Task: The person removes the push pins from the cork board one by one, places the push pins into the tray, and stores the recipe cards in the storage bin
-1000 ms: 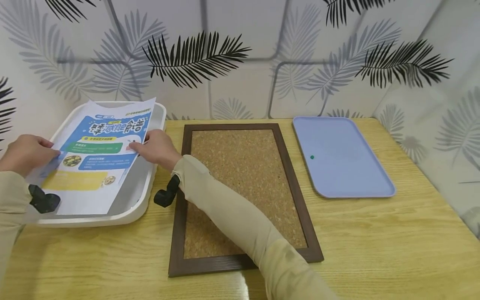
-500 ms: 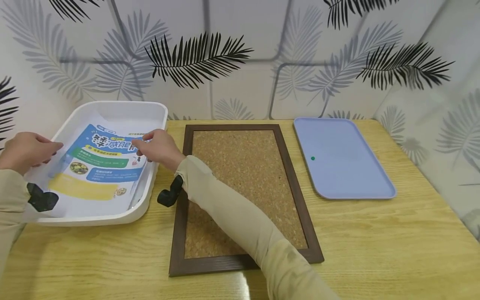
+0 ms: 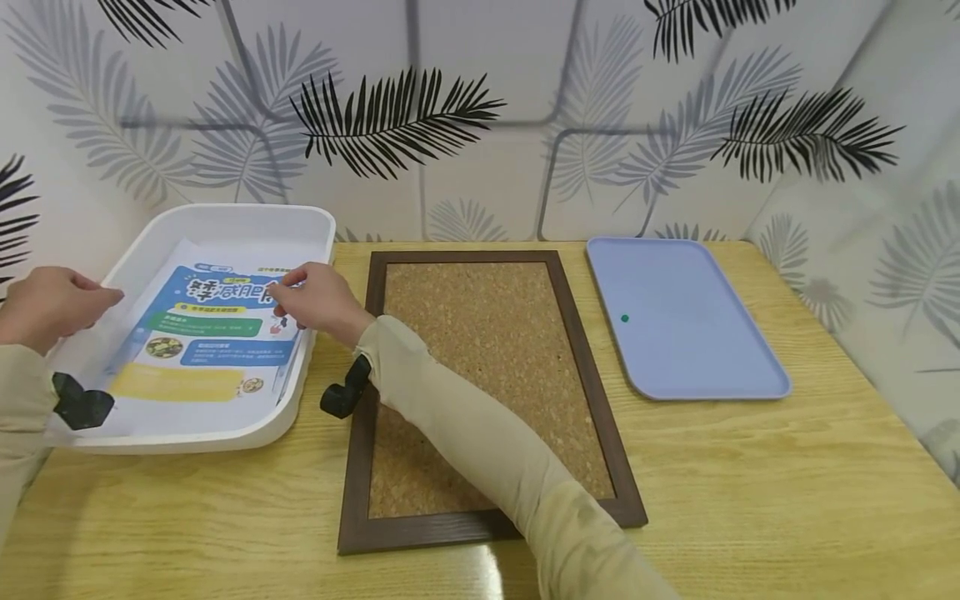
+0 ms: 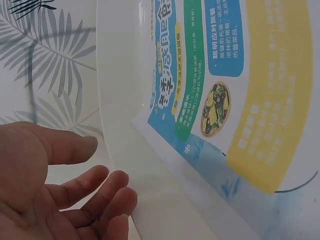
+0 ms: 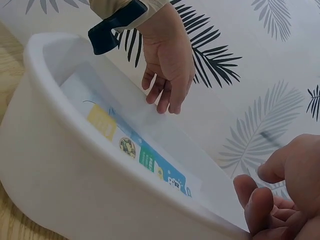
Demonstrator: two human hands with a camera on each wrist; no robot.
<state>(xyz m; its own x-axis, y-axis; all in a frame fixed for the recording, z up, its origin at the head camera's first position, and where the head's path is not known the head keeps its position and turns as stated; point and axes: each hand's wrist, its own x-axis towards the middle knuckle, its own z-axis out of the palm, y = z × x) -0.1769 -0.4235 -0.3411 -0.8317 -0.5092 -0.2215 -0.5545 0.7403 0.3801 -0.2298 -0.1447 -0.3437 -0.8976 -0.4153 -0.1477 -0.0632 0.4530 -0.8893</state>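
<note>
A printed paper sheet (image 3: 217, 333) with blue, green and yellow blocks lies inside a white plastic basin (image 3: 187, 442) on the left. My left hand (image 3: 56, 307) hovers by the basin's left rim; the left wrist view shows its fingers (image 4: 95, 195) relaxed and apart from the sheet. Over the basin's right rim is my right hand (image 3: 318, 302). In the right wrist view its thumb and fingers (image 5: 260, 205) are loosely bent with nothing between them. Other paper edges peek out beneath the printed sheet.
A cork board (image 3: 480, 375) with a dark brown frame lies mid-table, partly under my right forearm. Further right is a light blue tray (image 3: 690, 325) with a small green dot near its left edge. A leaf-patterned curtain (image 3: 480, 108) stands behind the wooden table (image 3: 750, 500).
A second ago both hands held the sheet by its sides above the basin. They let go, and it dropped into the basin, then shifted slightly right. The hands stay near the rims.
</note>
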